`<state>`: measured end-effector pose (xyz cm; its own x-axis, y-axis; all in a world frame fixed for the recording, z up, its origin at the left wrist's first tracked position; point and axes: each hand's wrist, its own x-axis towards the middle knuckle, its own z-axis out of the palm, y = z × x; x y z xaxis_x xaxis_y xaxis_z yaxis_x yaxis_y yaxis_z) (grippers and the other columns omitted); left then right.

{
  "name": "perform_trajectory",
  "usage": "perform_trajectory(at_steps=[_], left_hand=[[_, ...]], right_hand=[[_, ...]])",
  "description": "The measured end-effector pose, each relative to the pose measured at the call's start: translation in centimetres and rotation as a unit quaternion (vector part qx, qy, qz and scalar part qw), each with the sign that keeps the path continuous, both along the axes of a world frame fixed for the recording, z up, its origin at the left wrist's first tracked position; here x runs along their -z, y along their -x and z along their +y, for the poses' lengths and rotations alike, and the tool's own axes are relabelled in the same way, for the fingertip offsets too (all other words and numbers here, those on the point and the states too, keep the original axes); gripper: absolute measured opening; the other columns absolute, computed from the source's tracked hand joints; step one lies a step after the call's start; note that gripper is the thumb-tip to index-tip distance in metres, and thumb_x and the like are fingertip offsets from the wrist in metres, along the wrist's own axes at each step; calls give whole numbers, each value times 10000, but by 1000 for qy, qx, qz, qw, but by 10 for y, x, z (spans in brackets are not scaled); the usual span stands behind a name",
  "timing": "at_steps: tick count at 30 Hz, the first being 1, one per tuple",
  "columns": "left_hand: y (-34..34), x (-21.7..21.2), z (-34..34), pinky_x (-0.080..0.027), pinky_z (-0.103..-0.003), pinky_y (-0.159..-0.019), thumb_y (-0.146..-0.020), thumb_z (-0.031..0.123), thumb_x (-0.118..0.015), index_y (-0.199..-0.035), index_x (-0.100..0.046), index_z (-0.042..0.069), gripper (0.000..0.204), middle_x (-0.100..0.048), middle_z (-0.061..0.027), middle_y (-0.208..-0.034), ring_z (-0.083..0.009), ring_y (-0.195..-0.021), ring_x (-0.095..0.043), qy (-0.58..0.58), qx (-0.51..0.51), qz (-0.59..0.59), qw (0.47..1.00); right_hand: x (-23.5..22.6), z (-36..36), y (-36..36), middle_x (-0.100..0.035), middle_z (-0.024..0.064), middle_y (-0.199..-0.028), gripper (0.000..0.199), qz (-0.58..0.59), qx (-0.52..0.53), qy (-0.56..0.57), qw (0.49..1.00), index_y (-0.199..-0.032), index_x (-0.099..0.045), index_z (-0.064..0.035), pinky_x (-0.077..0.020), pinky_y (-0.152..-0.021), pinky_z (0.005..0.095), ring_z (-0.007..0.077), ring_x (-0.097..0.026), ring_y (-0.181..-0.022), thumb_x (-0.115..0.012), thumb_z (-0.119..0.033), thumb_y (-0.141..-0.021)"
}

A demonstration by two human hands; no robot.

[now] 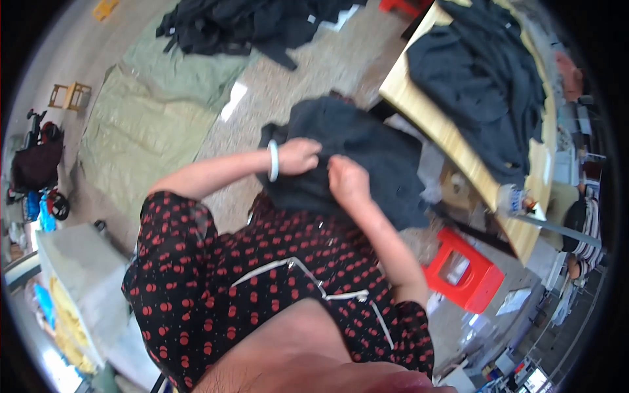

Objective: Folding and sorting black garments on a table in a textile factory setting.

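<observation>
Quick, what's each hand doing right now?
Left hand: closed, fingers curled at the dark garment; any pinched cloth can't be made out.
Right hand: closed over the same garment; what its fingertips pinch can't be told.

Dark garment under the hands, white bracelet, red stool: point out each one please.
Dark garment (354,134): head view, on the cloth near its middle.
White bracelet (273,162): head view, middle of the band.
Red stool (480,281): head view, solid plastic beside its opening.
</observation>
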<state>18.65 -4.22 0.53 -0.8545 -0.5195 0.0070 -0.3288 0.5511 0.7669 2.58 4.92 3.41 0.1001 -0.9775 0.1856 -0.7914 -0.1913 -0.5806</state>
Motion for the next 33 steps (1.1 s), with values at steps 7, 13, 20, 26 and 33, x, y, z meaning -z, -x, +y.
perform_trajectory(at_steps=[7,13,20,26,33], left_hand=[[2,-14,-8,-418,-412,-751,-714,128,-473,-831,-530,-53,223,-553,-215,-833,-364,-829,-531,-39,20,-35,998],[0,-14,0,-405,-424,-777,-713,94,-464,-851,-517,-62,215,-543,-192,-826,-359,-848,-523,32,53,-41,997],[0,-36,-16,-418,-311,-673,-780,156,-565,-853,-524,-21,196,-532,-138,-787,-202,-727,-523,-164,62,-32,984],[10,-45,-12,-452,-360,-726,-583,224,-733,-1104,-457,67,610,-490,-134,-970,-303,-914,-516,2,90,-76,993],[40,-15,14,-466,-405,-666,-603,176,-661,-936,-543,47,376,-593,-122,-750,-309,-750,-585,116,263,-188,939]], right_hand=[[-6,-5,4,-587,161,-752,94,-47,21,-45,998,-839,-562,-35,-460,-616,386,327,-578,-706,-533,-90,-769],[-3,-1,2,-583,155,-741,89,-55,9,-24,998,-835,-556,-31,-457,-618,385,331,-573,-713,-523,-84,-773],[-13,-7,12,-580,116,-717,162,-175,73,-80,979,-858,-555,-46,-458,-620,346,269,-587,-686,-621,-109,-725],[-17,-9,41,-516,156,-660,191,-78,-59,-145,985,-810,-559,-29,-413,-541,330,248,-531,-593,-612,-192,-726],[-59,-5,68,-525,10,-666,217,-229,26,-228,946,-998,-541,-28,-409,-568,213,67,-485,-612,-571,-88,-792]])
